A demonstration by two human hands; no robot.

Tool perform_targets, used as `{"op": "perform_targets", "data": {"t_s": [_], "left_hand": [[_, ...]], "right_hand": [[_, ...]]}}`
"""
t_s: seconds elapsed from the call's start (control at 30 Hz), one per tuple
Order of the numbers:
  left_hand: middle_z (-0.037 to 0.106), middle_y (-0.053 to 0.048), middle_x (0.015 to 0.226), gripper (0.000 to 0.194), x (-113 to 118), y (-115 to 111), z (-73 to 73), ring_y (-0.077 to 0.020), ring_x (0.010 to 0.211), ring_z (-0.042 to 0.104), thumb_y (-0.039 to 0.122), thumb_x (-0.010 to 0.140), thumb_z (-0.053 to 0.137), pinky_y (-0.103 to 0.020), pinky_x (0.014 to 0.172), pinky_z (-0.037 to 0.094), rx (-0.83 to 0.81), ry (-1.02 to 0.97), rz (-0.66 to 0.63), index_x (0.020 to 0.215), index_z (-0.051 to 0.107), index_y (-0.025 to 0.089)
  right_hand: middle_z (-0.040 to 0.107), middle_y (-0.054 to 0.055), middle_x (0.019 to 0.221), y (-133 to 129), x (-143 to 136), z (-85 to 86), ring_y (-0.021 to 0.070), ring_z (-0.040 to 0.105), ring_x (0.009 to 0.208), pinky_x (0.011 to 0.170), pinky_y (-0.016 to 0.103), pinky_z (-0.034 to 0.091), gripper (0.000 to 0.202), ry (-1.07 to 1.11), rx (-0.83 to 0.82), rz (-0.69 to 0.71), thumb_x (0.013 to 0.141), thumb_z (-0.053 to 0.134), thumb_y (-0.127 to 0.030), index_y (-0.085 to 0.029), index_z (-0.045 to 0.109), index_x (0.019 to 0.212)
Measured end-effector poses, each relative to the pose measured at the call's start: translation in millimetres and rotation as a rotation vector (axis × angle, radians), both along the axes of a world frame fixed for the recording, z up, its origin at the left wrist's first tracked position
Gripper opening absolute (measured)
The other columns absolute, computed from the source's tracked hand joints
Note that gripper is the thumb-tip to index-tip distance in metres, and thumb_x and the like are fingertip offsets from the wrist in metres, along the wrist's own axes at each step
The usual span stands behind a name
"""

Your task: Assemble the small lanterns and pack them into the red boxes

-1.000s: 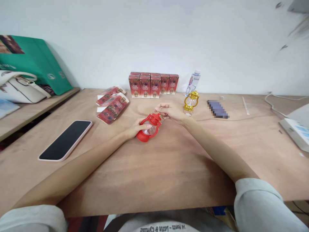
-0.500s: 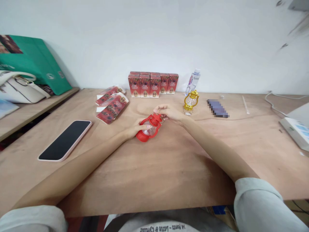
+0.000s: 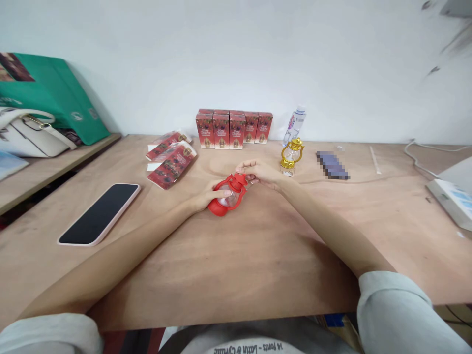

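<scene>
A small red toy lantern (image 3: 218, 208) with a clear middle is tilted over the table, its top pointing away to the right. My left hand (image 3: 207, 197) is closed around its side, the thumb lying across the clear part. At the lantern's top, my right hand (image 3: 262, 173) has its fingers bent and pinched close to the red cap. Something small and thin shows just below those fingers, too small to name. A gold lantern (image 3: 291, 155) of the same shape stands upright beyond my right hand, with a small tag by its base.
Several red printed boxes (image 3: 221, 132) stand against the wall, with opened boxes (image 3: 172, 166) lying left of them. A water bottle (image 3: 295, 126) is behind the gold lantern. A phone (image 3: 99, 214) lies at left, a blurred dark object (image 3: 332, 165) at right. Bags (image 3: 59, 98) sit far left.
Hardly anything differs: my right fingers have shifted very slightly at the lantern's top, while my left hand keeps its hold.
</scene>
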State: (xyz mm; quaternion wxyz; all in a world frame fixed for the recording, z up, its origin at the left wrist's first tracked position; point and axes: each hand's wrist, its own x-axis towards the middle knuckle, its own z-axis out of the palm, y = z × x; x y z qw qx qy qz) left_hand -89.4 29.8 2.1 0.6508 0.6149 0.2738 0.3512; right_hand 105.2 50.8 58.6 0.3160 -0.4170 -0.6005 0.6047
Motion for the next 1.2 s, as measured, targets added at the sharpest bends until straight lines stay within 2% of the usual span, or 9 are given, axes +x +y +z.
{"op": "perform_targets", "data": {"t_s": [0.5, 0.6, 0.7, 0.83, 0.93, 1.0, 1.1, 1.13, 1.2], "left_hand": [[0.07, -0.005, 0.079, 0.048, -1, 0, 6.2, -0.0161, 0.07, 0.061, 0.045, 0.059, 0.078, -0.026, 0.067, 0.046, 0.036, 0.068, 0.052, 0.09, 0.066, 0.01], [0.07, -0.004, 0.08, 0.052, 1, -1, 5.5, -0.0158, 0.071, 0.061, 0.048, 0.057, 0.08, -0.026, 0.07, 0.047, 0.016, 0.078, 0.083, 0.091, 0.066, 0.011], [0.071, -0.006, 0.088, 0.057, 7, -3, 4.0, -0.0175, 0.079, 0.063, 0.051, 0.057, 0.08, -0.028, 0.076, 0.048, 0.014, 0.092, 0.106, 0.096, 0.066, 0.011], [0.071, -0.008, 0.095, 0.058, 14, -5, 1.6, -0.0209, 0.086, 0.064, 0.053, 0.06, 0.077, -0.031, 0.081, 0.048, 0.112, 0.154, 0.143, 0.098, 0.065, 0.011], [0.068, -0.011, 0.111, 0.063, 17, -6, 1.6, -0.0252, 0.102, 0.062, 0.049, 0.063, 0.077, -0.035, 0.092, 0.047, 0.204, 0.131, 0.157, 0.11, 0.061, 0.011], [0.063, -0.012, 0.123, 0.067, 17, -7, 2.1, -0.0274, 0.114, 0.058, 0.047, 0.065, 0.076, -0.037, 0.1, 0.043, 0.244, 0.12, 0.173, 0.119, 0.057, 0.012], [0.06, -0.014, 0.127, 0.066, 16, -7, 0.8, -0.0286, 0.119, 0.055, 0.046, 0.069, 0.073, -0.04, 0.104, 0.041, 0.275, 0.184, 0.198, 0.122, 0.054, 0.012], [0.061, -0.013, 0.126, 0.065, 16, -7, -0.8, -0.0287, 0.119, 0.055, 0.046, 0.069, 0.073, -0.041, 0.103, 0.042, 0.287, 0.214, 0.198, 0.121, 0.055, 0.013], [0.063, -0.013, 0.123, 0.063, 18, -5, -5.2, -0.0287, 0.117, 0.057, 0.046, 0.067, 0.075, -0.042, 0.102, 0.043, 0.303, 0.247, 0.195, 0.118, 0.055, 0.014]], "right_hand": [[0.039, -0.009, 0.046, 6, 5, -7.4, 0.0021, 0.027, 0.045, 0.044, 0.018, 0.018, 0.04, -0.046, 0.051, -0.047, 0.06, 0.081, -0.043, -0.015, 0.052, 0.058], [0.043, -0.008, 0.045, 4, 7, 2.9, 0.0027, 0.033, 0.044, 0.043, 0.017, 0.023, 0.031, -0.104, 0.106, -0.188, 0.062, 0.081, -0.032, -0.014, 0.055, 0.062], [0.049, -0.007, 0.047, -2, 10, 21.5, 0.0036, 0.037, 0.043, 0.043, 0.016, 0.026, 0.021, -0.064, 0.139, -0.311, 0.065, 0.076, -0.018, -0.015, 0.057, 0.072], [0.056, -0.005, 0.05, -20, 12, 46.7, 0.0046, 0.042, 0.044, 0.044, 0.017, 0.031, 0.011, -0.008, 0.172, -0.332, 0.072, 0.062, -0.008, -0.015, 0.056, 0.079], [0.063, -0.002, 0.056, -37, 11, 59.1, 0.006, 0.046, 0.046, 0.047, 0.018, 0.035, 0.013, -0.028, 0.323, -0.238, 0.075, 0.054, -0.005, -0.016, 0.055, 0.083], [0.067, -0.001, 0.062, -49, 9, 63.9, 0.0078, 0.053, 0.053, 0.053, 0.02, 0.041, 0.016, -0.101, 0.452, -0.056, 0.077, 0.05, -0.004, -0.016, 0.056, 0.086], [0.069, -0.001, 0.072, -65, 6, 65.2, 0.0112, 0.062, 0.068, 0.065, 0.023, 0.045, 0.021, -0.361, 0.64, 0.261, 0.078, 0.049, -0.001, -0.017, 0.058, 0.088], [0.069, -0.001, 0.075, -69, 4, 63.7, 0.0123, 0.063, 0.072, 0.067, 0.024, 0.045, 0.022, -0.471, 0.709, 0.315, 0.077, 0.05, -0.001, -0.017, 0.059, 0.088], [0.068, 0.002, 0.082, -72, -1, 58.2, 0.0152, 0.063, 0.077, 0.07, 0.026, 0.045, 0.024, -0.669, 0.86, 0.309, 0.076, 0.053, -0.001, -0.017, 0.059, 0.092]]}}
